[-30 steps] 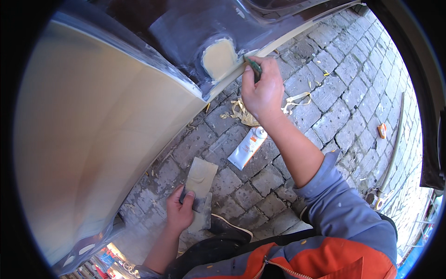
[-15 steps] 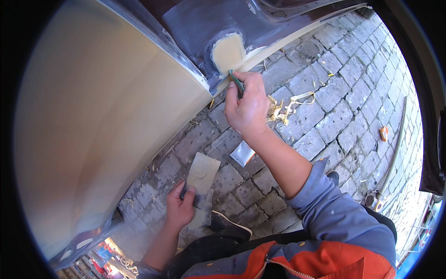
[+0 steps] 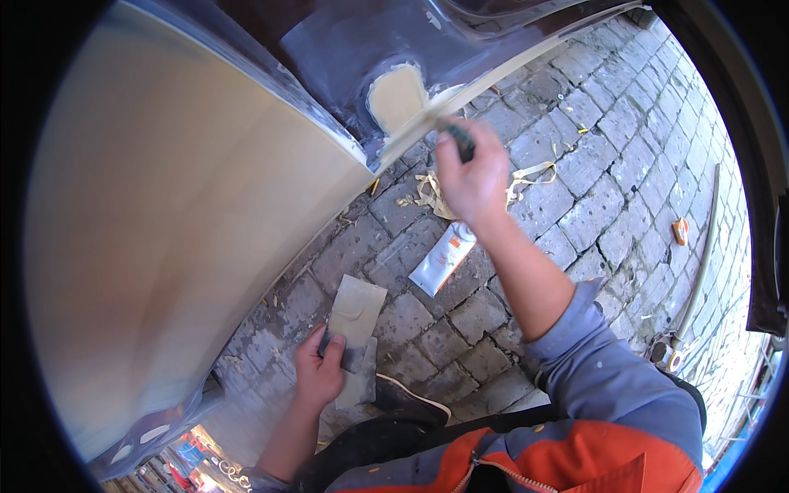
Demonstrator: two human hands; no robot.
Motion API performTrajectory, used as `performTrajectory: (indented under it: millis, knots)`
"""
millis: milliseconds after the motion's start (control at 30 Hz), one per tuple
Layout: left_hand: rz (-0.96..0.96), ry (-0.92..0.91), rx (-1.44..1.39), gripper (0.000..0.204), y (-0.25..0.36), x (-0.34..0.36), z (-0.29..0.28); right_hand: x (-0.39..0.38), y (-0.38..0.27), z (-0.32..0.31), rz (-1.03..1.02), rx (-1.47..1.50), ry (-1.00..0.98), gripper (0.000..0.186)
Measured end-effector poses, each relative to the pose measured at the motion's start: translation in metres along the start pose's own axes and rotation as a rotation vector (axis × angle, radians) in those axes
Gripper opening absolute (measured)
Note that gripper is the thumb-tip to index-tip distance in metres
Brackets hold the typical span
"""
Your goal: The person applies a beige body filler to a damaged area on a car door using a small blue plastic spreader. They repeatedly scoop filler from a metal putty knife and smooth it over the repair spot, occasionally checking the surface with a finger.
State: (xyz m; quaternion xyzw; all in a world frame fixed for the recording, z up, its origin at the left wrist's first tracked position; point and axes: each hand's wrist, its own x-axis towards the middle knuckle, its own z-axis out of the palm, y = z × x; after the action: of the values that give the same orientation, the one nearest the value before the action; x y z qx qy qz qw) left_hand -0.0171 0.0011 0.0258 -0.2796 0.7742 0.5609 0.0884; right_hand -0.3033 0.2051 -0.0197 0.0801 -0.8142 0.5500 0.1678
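Observation:
My right hand [image 3: 475, 177] pinches a dark green putty spreader [image 3: 462, 141], blurred by motion, beside the pale lower edge [image 3: 460, 96] of a dark vehicle panel [image 3: 329, 49]. Just left of it, a cream filler patch [image 3: 397, 99] with a scuffed pale border covers part of that panel. Lower left, my left hand [image 3: 319, 368] grips a flat mixing board [image 3: 360, 306], its thumb on top; beige putty is smeared across it. Under the board shows another greyish sheet [image 3: 360, 384]; I cannot tell whether it is held too.
A large cream panel [image 3: 164, 214] fills the left side. On the paving bricks lie a white-and-orange tube [image 3: 442, 263], peeled pale strips [image 3: 429, 195], a small orange object [image 3: 680, 232] and a long hose or rod [image 3: 703, 246]. My shoe [image 3: 411, 398] is near the board.
My right hand has moved right along the panel's lower edge with the spreader, away from the corner. More of the tube shows now. My left hand has barely moved.

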Motion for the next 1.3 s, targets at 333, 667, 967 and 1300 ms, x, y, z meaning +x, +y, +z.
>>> performTrajectory:
  millis: [333, 667, 967, 1300]
  knots:
    - [-0.01, 0.009, -0.05, 0.016, -0.004, 0.001, 0.002, 0.061, 0.012, -0.026, -0.113, -0.424, 0.013, 0.025]
    - [-0.03, -0.016, -0.04, 0.015, 0.003, 0.006, 0.004, 0.043, -0.011, -0.004, -0.062, -0.305, -0.049, 0.024]
    - [-0.034, -0.034, -0.03, 0.016, 0.0, 0.008, 0.003, 0.037, -0.009, 0.008, 0.179, 0.124, -0.096, 0.022]
    - [-0.012, -0.024, -0.049, 0.02, 0.004, 0.007, 0.008, 0.065, 0.008, -0.029, 0.065, -0.071, 0.022, 0.026]
